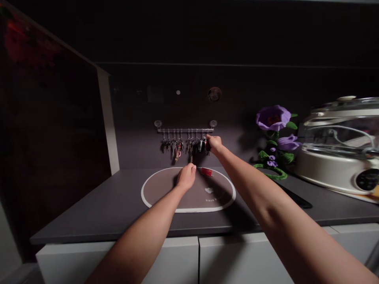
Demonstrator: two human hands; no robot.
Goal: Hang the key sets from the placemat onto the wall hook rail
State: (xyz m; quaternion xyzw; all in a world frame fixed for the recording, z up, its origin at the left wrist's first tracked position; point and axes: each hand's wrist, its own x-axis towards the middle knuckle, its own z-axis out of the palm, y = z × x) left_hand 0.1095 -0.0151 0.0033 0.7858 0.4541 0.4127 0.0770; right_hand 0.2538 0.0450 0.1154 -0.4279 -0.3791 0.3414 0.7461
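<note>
You're holding your right hand [214, 144] at the rack [186, 130], right end.
Keys [191, 146] are hanging in a row, long axes roughly vertical; the end ones are sitting right at its curled grip, hold unclear. Your left hand [186, 176] is hovering lower over the mat [160, 191], below the middle keys, fingers curled, contents hidden. Right is being nearer the end keys.

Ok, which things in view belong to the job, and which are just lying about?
In the job: hanging keys, with the right hand at their right end and left hand below; hook rail.

Apparently just lying about: purple flowers; cream appliance; oval mat; red item.
</note>
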